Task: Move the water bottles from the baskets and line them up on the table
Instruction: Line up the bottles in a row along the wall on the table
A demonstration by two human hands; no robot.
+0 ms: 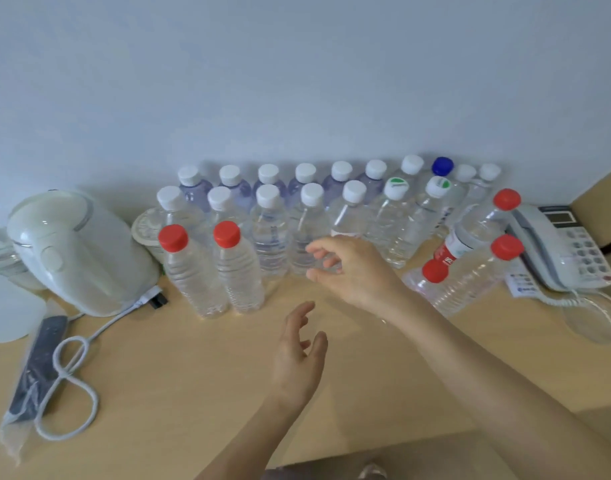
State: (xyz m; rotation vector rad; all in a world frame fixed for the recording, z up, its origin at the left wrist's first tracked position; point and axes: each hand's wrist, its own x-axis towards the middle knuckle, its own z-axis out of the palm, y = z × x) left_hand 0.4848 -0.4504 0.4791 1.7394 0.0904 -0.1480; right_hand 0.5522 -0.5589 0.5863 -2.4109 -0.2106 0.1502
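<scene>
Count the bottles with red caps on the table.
5. Front left bottle and its neighbour stand side by side; rear bottle, middle bottle and front bottle crowd beside the telephone at right. More may be hidden.

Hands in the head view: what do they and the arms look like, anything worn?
The left hand and right hand are bare, with no gloves, rings, watch or bracelet showing. The left forearm and right forearm are bare too: no sleeve reaches into view. No markings show.

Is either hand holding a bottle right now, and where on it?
Nothing is held: the left hand and right hand both hover open above the light wooden table.
</scene>
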